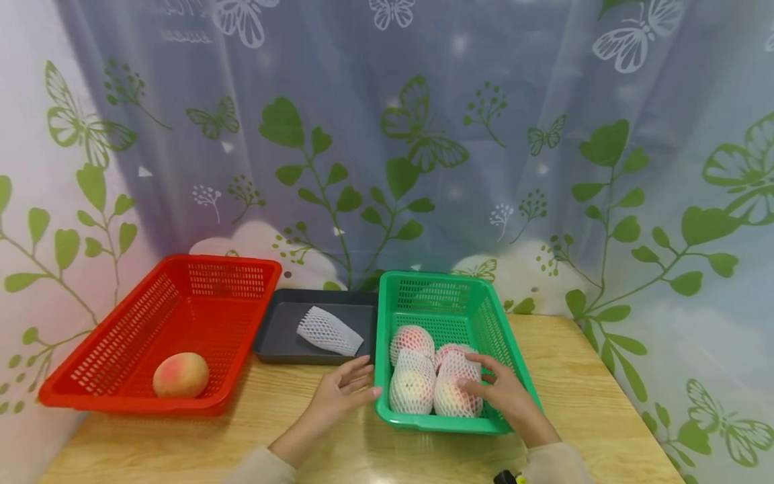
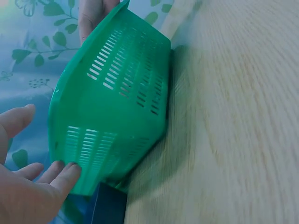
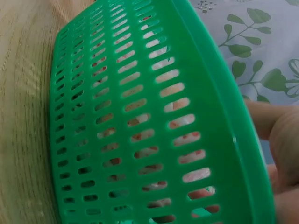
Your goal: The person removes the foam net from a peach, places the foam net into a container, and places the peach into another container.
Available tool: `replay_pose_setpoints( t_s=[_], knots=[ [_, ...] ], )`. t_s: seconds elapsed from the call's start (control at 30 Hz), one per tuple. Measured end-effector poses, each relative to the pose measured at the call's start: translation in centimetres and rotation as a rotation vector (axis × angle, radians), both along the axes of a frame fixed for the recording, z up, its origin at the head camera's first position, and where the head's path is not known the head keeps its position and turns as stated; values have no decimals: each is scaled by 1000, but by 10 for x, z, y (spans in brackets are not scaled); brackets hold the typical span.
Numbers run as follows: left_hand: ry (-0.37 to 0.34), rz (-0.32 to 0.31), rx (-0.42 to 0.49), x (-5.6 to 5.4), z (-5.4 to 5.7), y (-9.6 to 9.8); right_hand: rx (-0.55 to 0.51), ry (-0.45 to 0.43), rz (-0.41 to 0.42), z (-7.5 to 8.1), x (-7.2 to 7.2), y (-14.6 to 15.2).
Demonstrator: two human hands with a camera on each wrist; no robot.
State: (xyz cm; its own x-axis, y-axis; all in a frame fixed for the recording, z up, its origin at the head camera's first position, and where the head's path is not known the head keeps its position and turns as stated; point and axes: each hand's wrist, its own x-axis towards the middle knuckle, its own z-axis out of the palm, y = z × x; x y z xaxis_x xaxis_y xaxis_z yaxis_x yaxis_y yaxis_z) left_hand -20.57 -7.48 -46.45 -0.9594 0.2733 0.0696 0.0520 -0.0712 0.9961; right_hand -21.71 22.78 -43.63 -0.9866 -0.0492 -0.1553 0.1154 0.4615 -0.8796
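Observation:
In the head view, my right hand (image 1: 504,393) reaches over the right rim of a green basket (image 1: 444,422). Its thumb and fingers, spread apart, rest on a peach in a white foam net (image 1: 456,396). Beside that peach lies another netted peach (image 1: 412,393), with two more behind, one partly hidden. Just outside the basket's left rim is my left hand (image 1: 338,395), fingers loosely extended and holding nothing. The left wrist view shows those fingers (image 2: 65,179) close to the green side wall; contact is unclear. Most of my right hand (image 3: 285,149) is cut off in its wrist view.
A dark grey tray (image 1: 275,336) stands between the baskets, with a loose white foam net (image 1: 329,331) on it. To the left, a red basket (image 1: 78,396) holds one bare peach (image 1: 181,375). A patterned curtain (image 1: 338,134) hangs behind the wooden table (image 1: 580,376).

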Motion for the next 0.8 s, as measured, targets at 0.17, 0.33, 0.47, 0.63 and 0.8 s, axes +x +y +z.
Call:
replay_pose_setpoints(
  t_s=[0.17,0.33,0.47,0.63,0.8],
  knots=[
    [-28,-17,32,1,-4,2,-9,-45,47,-1,0,-1],
    [-43,-5,35,4,-7,7,31,-55,61,-2,1,0],
    [-53,15,37,6,-9,10,13,-65,89,-4,1,1],
    [-52,32,39,9,-9,12,-9,-86,136,-5,-1,4],
    [-84,42,59,10,-8,13,0,-110,170,-4,-2,4]
  ],
)
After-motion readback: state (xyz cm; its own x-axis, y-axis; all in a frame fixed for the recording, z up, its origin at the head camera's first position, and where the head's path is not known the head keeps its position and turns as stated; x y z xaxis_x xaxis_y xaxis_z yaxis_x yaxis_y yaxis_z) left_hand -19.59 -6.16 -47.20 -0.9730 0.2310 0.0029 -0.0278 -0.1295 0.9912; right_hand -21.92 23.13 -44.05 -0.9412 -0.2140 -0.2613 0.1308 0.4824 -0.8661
